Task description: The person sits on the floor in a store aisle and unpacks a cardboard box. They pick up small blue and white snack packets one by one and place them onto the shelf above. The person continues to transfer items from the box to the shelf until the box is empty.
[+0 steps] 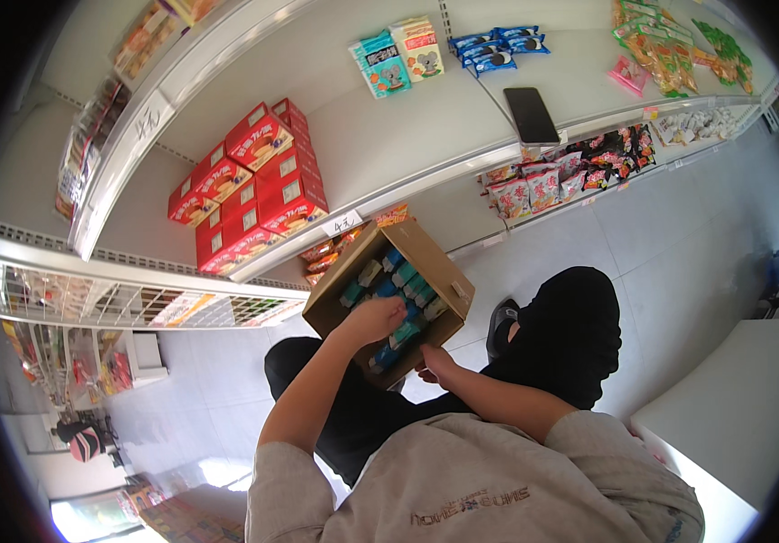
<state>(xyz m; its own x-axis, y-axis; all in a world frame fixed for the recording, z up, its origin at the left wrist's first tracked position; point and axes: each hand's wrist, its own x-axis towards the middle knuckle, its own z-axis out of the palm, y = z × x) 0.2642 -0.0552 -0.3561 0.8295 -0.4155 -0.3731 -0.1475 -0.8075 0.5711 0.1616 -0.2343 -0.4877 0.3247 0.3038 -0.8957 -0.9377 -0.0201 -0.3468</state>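
An open cardboard box [430,265] sits tilted between my knees, below the shelf edge. Several blue, teal and pale snack packets [416,288] stand packed in rows inside it. My left hand [377,319] reaches into the box with its fingers curled over the packets; whether it grips one is hidden. At the box's near right corner, my right hand [438,366] holds the outer wall, thumb at the edge and fingers lower down.
Stacked red snack cartons [260,183] stand on the shelf [376,156] ahead. Teal and cream biscuit bags [396,58], blue cookie packs [498,47] and a dark phone [530,115] lie farther right. Bagged snacks [538,183] fill part of the lower shelf. A white cabinet [729,407] stands right.
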